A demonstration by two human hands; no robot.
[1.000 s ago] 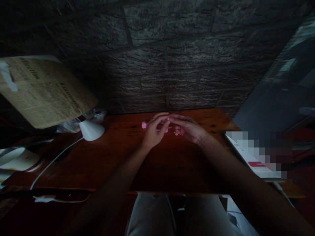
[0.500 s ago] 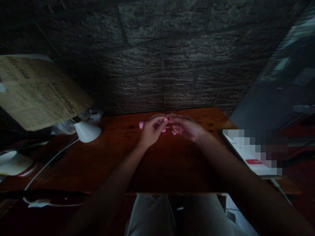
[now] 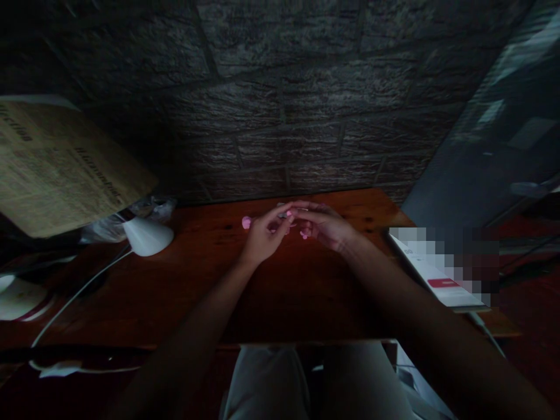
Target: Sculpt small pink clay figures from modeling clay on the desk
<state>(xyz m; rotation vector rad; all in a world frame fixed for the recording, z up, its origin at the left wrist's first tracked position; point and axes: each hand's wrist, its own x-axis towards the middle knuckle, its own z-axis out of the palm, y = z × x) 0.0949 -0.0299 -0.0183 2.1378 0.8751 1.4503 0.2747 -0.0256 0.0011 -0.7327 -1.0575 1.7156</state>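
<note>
Over the back part of the wooden table, my left hand [image 3: 261, 234] and my right hand [image 3: 329, 227] meet at the fingertips. A small pink lump [image 3: 289, 213], like modelling clay, is pinched where the fingers of both hands come together. The left hand's thumb and fingers close round it, and the right hand's fingers press from the other side. Another pink lump [image 3: 247, 222] shows just left of my left hand. A smaller pink piece [image 3: 305, 235] is beside the curled lower fingers of my right hand. Fingers partly hide the pink material, and its full shape is unclear.
A white lamp base [image 3: 149, 235] with a newsprint-patterned shade [image 3: 74, 169] and a cable stands on the left. A white cup [image 3: 21, 298] is near the left edge. A white box or device [image 3: 437, 274] lies at the right. A dark brick wall [image 3: 262, 105] rises behind.
Both hands stay together with small finger movements around the pink lump. The whole scene shifts slightly left as the head turns.
</note>
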